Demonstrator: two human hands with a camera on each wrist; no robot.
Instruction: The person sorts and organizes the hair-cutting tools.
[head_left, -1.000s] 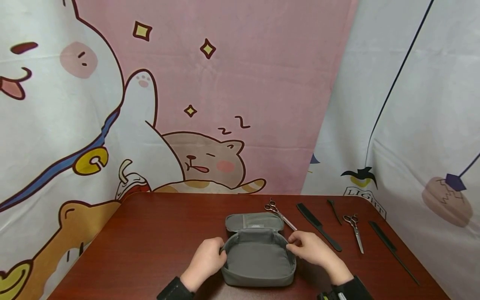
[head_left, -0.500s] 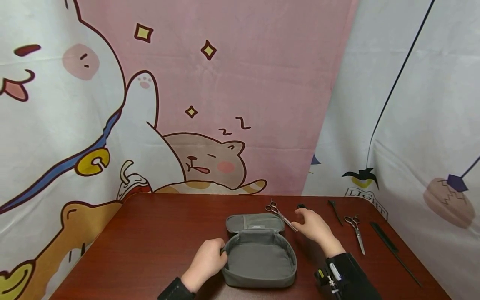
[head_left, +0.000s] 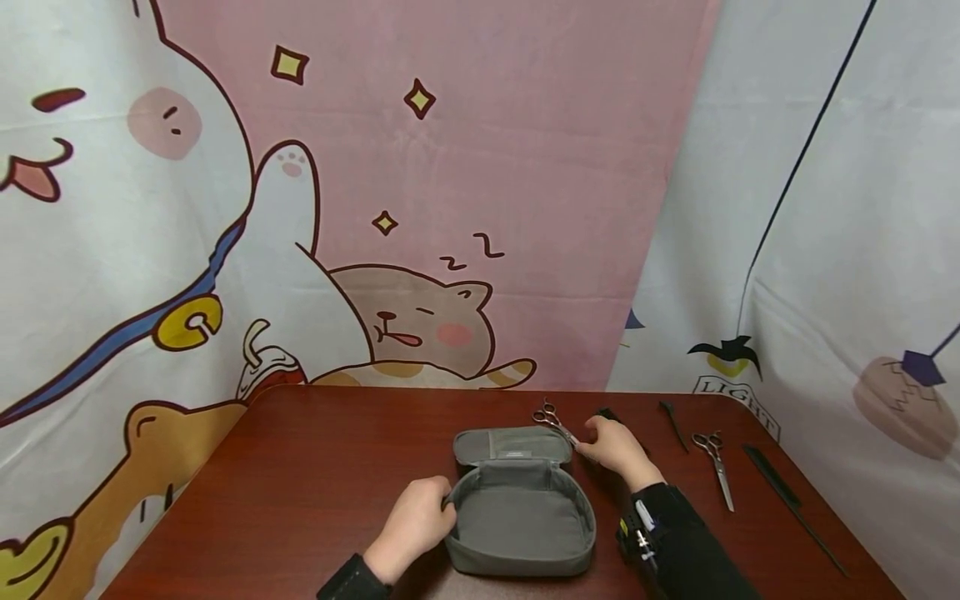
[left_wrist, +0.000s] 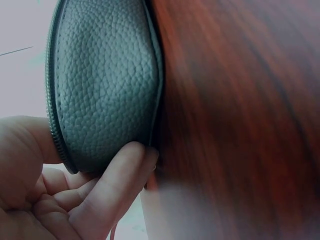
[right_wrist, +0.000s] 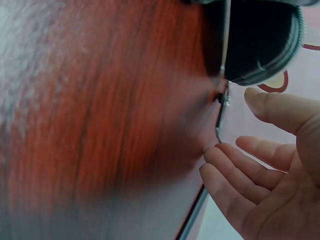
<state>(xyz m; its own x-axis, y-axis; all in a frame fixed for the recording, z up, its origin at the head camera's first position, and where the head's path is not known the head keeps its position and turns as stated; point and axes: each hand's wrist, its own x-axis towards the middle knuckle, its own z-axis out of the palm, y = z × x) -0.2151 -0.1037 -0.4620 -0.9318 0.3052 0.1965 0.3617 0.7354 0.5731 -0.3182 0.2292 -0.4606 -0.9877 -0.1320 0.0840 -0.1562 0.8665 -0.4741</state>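
A grey zippered case (head_left: pixel 517 562) lies with its lid folded back on the table, its inside facing up. My left hand (head_left: pixel 416 521) grips its left wall; in the left wrist view the thumb is at the zipper edge (left_wrist: pixel 52 95) and a finger lies along the textured side (left_wrist: pixel 105 75). Behind the lid's right corner is a pair of silver scissors (head_left: pixel 552 419). My right hand (head_left: pixel 618 454) reaches over their blade end, thumb and fingers spread apart in the right wrist view. A dark comb (head_left: pixel 609 413) is mostly hidden under that hand.
To the right lie a small dark slim tool (head_left: pixel 675 427), a second pair of scissors (head_left: pixel 714 467) and a long-tailed comb (head_left: pixel 787 500). The reddish-brown table (head_left: pixel 300 467) ends at a printed cloth backdrop (head_left: pixel 555 208).
My right hand has left the case's right rim and moved up and away to the scissors behind it, covering much of the dark comb. The left hand keeps its hold.
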